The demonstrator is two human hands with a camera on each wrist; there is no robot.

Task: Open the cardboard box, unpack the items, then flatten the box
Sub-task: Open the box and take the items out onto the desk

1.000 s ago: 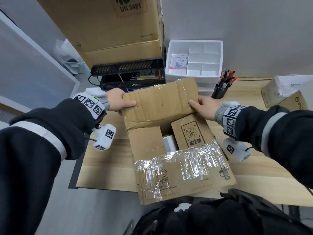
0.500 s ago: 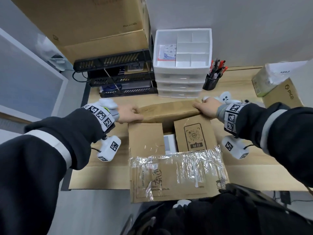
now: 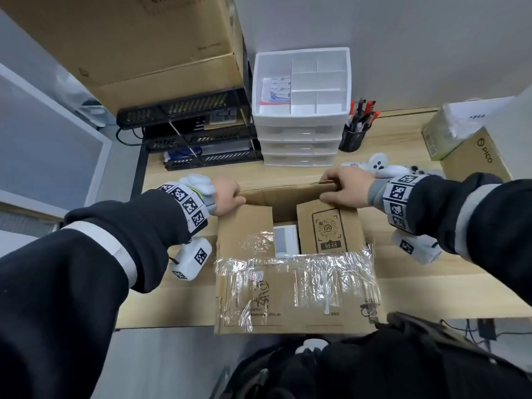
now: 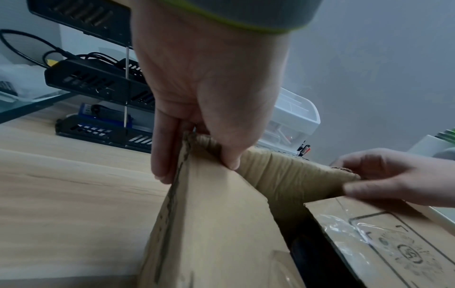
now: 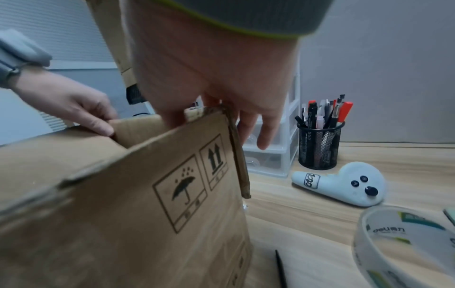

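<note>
The cardboard box (image 3: 296, 295) stands on the wooden desk in front of me, its taped near flap folded out towards me. Two inner flaps lie over the opening, a plain left flap (image 3: 244, 228) and a printed right flap (image 3: 328, 226). Between them shows a white item (image 3: 285, 240). My left hand (image 3: 230, 197) pinches the box's far left corner (image 4: 197, 148), thumb inside and fingers outside. My right hand (image 3: 342, 187) grips the far right corner (image 5: 211, 115) the same way. The far flap is folded back out of sight.
Behind the box are a white drawer unit (image 3: 300, 110), a black pen cup (image 3: 352, 139) and black racks (image 3: 187, 131). A white controller (image 5: 344, 185) and a tape roll (image 5: 403, 243) lie to the right. More cartons (image 3: 472, 156) stand far right.
The far flap, held up a second ago, has been pushed back and down behind the box. Both hands went with it to the far corners.
</note>
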